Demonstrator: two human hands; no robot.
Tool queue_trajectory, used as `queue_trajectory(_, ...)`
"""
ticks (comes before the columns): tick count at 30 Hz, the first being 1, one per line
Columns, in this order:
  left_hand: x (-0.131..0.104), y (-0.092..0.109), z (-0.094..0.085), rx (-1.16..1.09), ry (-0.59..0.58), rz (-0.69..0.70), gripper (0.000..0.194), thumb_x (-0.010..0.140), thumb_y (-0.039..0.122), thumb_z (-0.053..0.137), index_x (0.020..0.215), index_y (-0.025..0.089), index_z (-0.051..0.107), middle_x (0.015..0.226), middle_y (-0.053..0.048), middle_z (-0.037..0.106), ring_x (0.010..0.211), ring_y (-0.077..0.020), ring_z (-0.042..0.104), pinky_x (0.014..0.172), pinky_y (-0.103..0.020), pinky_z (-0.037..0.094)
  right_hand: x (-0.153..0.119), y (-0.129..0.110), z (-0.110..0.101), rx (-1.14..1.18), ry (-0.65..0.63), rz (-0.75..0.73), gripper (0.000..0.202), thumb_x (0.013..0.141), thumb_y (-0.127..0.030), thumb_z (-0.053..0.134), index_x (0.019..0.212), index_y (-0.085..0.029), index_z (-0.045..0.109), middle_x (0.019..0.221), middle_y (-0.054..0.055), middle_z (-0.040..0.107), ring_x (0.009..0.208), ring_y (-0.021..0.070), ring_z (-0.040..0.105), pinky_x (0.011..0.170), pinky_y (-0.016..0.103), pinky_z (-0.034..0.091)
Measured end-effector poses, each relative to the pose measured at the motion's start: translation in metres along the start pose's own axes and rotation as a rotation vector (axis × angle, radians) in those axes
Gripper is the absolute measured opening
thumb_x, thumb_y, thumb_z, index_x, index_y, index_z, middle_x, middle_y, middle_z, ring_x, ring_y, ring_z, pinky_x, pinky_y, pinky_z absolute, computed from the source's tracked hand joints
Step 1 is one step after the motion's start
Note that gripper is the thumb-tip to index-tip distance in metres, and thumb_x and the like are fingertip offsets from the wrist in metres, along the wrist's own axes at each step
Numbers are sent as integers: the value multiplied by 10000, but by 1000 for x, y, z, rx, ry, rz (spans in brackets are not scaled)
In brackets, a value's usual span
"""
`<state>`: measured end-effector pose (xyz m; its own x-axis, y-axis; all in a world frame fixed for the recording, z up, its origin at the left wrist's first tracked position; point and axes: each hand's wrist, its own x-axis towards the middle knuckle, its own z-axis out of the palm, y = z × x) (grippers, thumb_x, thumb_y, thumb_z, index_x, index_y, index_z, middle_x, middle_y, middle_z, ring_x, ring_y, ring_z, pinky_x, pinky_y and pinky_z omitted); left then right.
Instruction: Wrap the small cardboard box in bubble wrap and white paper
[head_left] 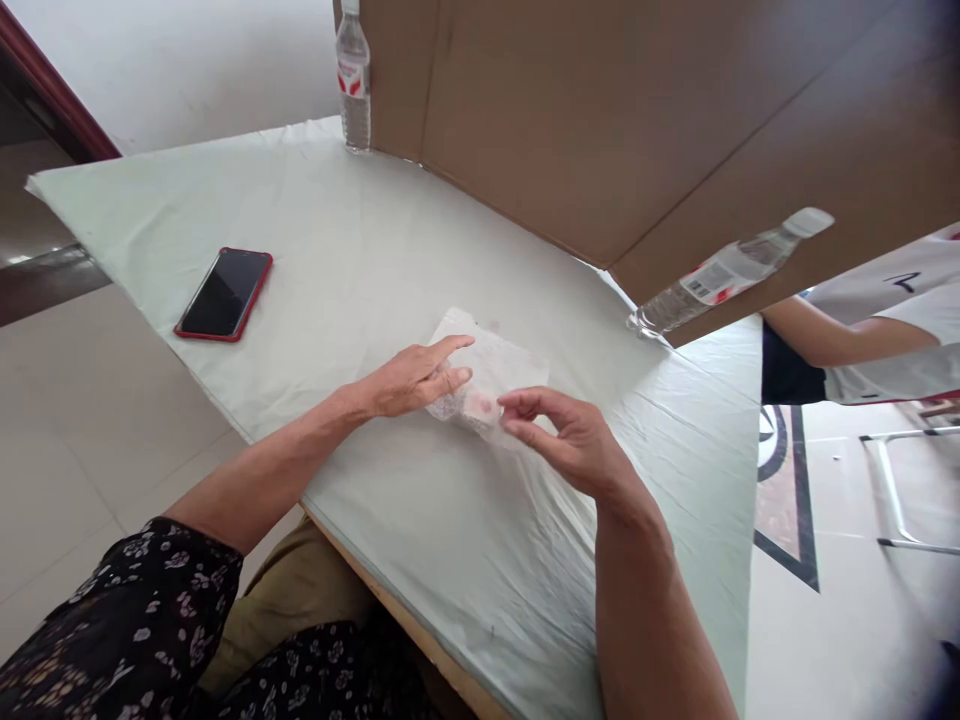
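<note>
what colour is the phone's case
The phone case is red, seen best in the head view.

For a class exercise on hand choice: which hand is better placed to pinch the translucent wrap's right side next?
Probably the right hand: its thumb and index finger are close together at the translucent wrap's right side, though contact is unclear. The left hand is over its left side.

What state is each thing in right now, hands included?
Left hand: open, at the wrap's left side
Right hand: half-curled at the wrap; grip unclear
Translucent wrap: crumpled, on the cloth
Phone: flat, screen dark
Far bottle: upright, capped
Near bottle: capped
Cardboard: standing
Cloth: spread, creased
</note>
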<state>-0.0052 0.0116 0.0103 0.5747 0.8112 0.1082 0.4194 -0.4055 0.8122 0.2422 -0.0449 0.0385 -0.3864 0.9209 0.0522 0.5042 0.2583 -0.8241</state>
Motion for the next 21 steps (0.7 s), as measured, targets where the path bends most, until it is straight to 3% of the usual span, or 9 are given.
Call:
queue_trajectory(3, -1, 3, -12, -173, -115, 8, 583, 1032, 498, 243, 1326, 116, 570, 699, -56, 679, 859, -221, 674, 844, -351, 491, -14, -7, 6, 53, -354, -14, 234, 879, -380, 673, 1046, -224, 720, 883, 17, 752, 845, 159, 686, 809, 295, 531)
queue_trajectory(5, -1, 2, -16, -111, -212, -69, 500, 1004, 472, 340, 1207, 131, 645, 634, -31, 650, 758, -205, 660, 755, -323, 487, -25, -7, 13, 35, -486, 36, 257, 868, -375, 686, 1069, -218, 720, 924, 25, 765, 843, 159, 695, 764, 278, 536)
queue_trajectory(6, 0, 1, -15, -42, -238, -115, 432, 965, 436, 431, 1192, 143, 652, 627, -15, 641, 711, -194, 643, 707, -308, 476, -29, -6, 15, 17, -491, 60, 256, 871, -370, 678, 1072, -216, 718, 932, 27, 767, 828, 158, 695, 738, 274, 536)
queue_trajectory(9, 2, -2, -8, 157, -201, -93, 393, 823, 267, 561, 1188, 153, 651, 742, -11, 662, 703, -173, 616, 678, -290, 462, -34, -1, 20, -63, -265, 104, 212, 907, -366, 607, 1011, -216, 714, 887, 26, 761, 751, 157, 673, 692, 284, 526)
queue_trajectory(11, 2, -3, -2, 221, -131, 36, 438, 775, 213, 559, 1202, 151, 637, 929, -54, 686, 846, -193, 632, 766, -310, 487, -29, 3, 23, -144, -4, 118, 225, 917, -377, 577, 1025, -221, 698, 920, 40, 753, 775, 174, 670, 713, 310, 529)
queue_trajectory(13, 2, -4, 2, 239, -82, 157, 509, 765, 219, 568, 1270, 158, 584, 1141, -99, 661, 1058, -236, 611, 903, -358, 490, -19, 9, 30, -233, 184, 87, 322, 885, -404, 607, 1144, -220, 660, 1095, 84, 729, 933, 226, 676, 797, 365, 541)
queue_trajectory(16, 0, -6, 6, 274, -158, 205, 661, 775, 339, 650, 1386, 167, 466, 1353, -140, 570, 1286, -297, 506, 1069, -441, 421, -2, 18, 45, -353, 203, 7, 545, 823, -424, 649, 1317, -208, 567, 1337, 142, 628, 1194, 315, 600, 976, 483, 494)
queue_trajectory(19, 0, -11, 9, 375, -263, 167, 837, 741, 514, 726, 1431, 173, 396, 1461, -170, 482, 1410, -348, 385, 1155, -490, 317, 2, 26, 48, -399, 212, 22, 486, 840, -399, 617, 1289, -217, 591, 1278, 135, 668, 1185, 323, 610, 1022, 519, 456)
queue_trajectory(21, 0, -14, 11, 429, -298, 167, 912, 737, 578, 728, 1463, 173, 354, 1530, -186, 406, 1474, -359, 289, 1192, -497, 242, -7, 32, 35, -390, 316, 69, 486, 830, -423, 637, 1266, -212, 607, 1260, 133, 676, 1157, 317, 621, 1022, 510, 453)
